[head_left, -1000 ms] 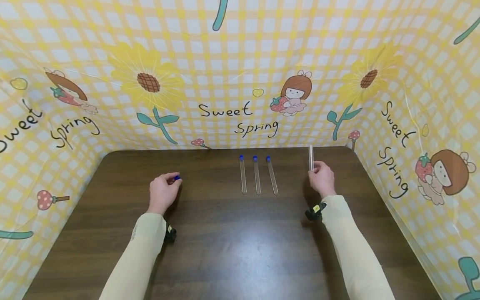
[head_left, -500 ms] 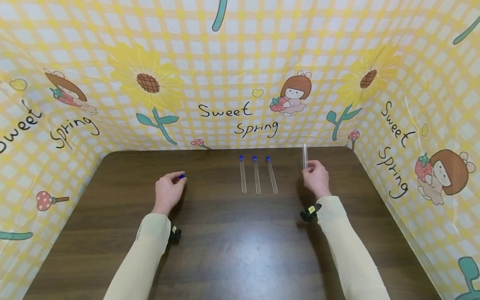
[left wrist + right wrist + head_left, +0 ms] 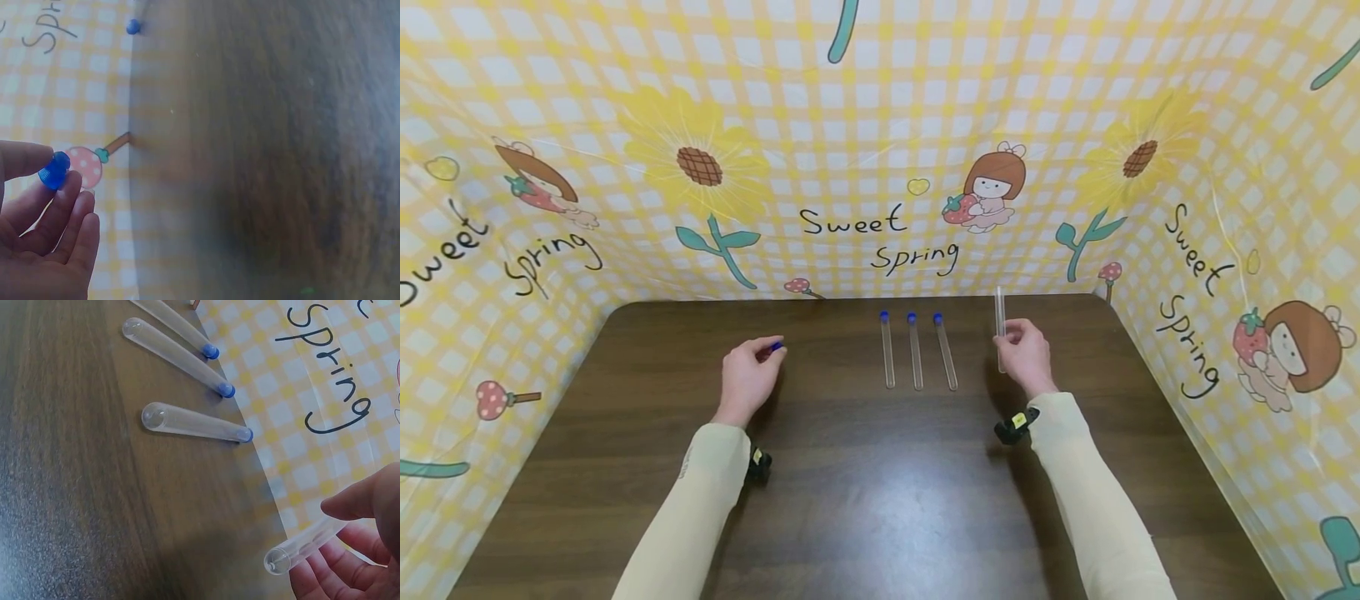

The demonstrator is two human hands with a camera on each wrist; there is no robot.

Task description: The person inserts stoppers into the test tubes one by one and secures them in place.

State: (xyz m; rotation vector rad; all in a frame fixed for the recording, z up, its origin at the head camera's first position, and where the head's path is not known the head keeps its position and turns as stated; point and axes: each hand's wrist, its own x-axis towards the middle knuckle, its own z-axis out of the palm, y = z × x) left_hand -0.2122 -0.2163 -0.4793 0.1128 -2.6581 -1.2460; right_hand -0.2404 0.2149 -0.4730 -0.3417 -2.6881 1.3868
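Note:
Between thumb and fingers, my left hand (image 3: 750, 377) pinches a small blue cap (image 3: 55, 170), held above the left part of the table. My right hand (image 3: 1028, 357) grips a clear test tube (image 3: 305, 544) that stands about upright in the head view; its rounded end shows in the right wrist view, and no cap is seen on it. To the left of that hand, three clear test tubes with blue caps lie side by side: a left one (image 3: 887, 354), a middle one (image 3: 915, 354) and a right one (image 3: 947, 354), caps toward the back.
The brown wooden table (image 3: 865, 500) ends at a yellow checked cloth (image 3: 835, 150), which rises behind it and along both sides. A black wrist camera (image 3: 758, 464) sits at the left cuff, and another wrist camera (image 3: 1017, 427) at the right cuff.
Both hands have moved inward: the left hand goes right with the blue cap, the right hand goes left with the test tube. The three capped tubes lie as before.

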